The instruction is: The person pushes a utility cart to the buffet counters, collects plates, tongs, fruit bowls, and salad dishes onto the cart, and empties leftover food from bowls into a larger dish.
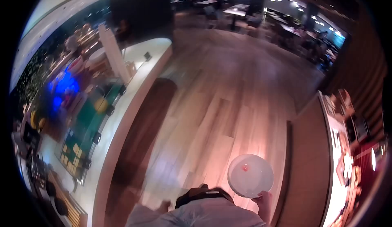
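A round white plate (253, 178) is held out low in front of me on the right. My right hand (264, 199) is closed on its near rim, with the thumb and some fingers showing at the edge. A small reddish spot shows on the plate; whether it is food or a reflection I cannot make out. My left hand (165, 206) hangs by my body, small and blurred, near the dark item at my waist (204, 194). Its fingers are not clear, and nothing can be seen in it.
Along the left runs a pale buffet counter (141, 78) with a green tray of yellowish pieces (73, 157). On the right is a brightly lit counter (332, 145) with a wooden side. Wooden floor (212, 116) stretches between them toward dining tables (237, 10).
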Demonstrator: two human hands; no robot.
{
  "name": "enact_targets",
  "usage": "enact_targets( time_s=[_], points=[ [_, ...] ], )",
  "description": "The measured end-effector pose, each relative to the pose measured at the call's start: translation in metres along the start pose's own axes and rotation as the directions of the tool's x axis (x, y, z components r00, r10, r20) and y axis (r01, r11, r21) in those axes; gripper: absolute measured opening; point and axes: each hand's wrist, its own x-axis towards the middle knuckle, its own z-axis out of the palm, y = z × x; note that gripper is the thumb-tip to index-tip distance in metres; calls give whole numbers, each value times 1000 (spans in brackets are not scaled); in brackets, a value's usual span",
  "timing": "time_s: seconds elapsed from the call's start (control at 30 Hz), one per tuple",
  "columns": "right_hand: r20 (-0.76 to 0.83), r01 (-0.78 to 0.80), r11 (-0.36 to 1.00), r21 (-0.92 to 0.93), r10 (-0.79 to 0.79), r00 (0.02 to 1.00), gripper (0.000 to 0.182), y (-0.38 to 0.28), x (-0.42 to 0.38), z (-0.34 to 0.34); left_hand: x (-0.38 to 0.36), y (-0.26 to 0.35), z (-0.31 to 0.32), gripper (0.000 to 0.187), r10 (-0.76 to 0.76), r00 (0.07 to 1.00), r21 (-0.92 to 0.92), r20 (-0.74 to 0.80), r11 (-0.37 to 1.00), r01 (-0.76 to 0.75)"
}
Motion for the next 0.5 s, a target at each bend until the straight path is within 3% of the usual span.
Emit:
enact_targets(
  time_s=[0.03,0.07,0.13,0.17,0.2,0.23,0.3,0.43,0.47,0.5],
  points=[
    [26,-24,999,-42,25,999,31,-1,22,4,31,44,-5,20,93,994,4,-50,996,-93],
    [49,66,997,-36,-64,997,34,2,50,5,62,95,-10,21,173,980,-15,-100,984,-175],
    [54,53,998,-14,-52,997,39,-18,97,52,124,212,-25,21,343,919,-57,-195,931,-360],
    [25,-53,999,-8,53,998,41,-41,106,80,201,251,-23,27,657,745,27,-116,751,-659],
    [-41,-104,993,63,106,993,44,-53,127,102,200,325,-36,30,526,831,-309,-180,772,-555],
    [-19,-118,992,48,119,993,44,-56,151,120,194,385,-55,29,642,763,-484,-83,643,-594],
    [-3,-130,991,-26,130,991,44,-66,206,148,181,474,-87,27,627,778,-528,-42,648,-550],
    [62,-159,987,6,158,986,44,-107,312,233,300,460,-69,26,410,895,-401,-177,800,-446],
    [57,-152,988,7,151,987,44,-123,332,258,324,433,-62,17,422,896,-393,-140,807,-442],
    [61,-148,989,26,146,987,44,-130,349,292,338,407,-62,16,257,966,-321,-3,915,-244]
  ],
)
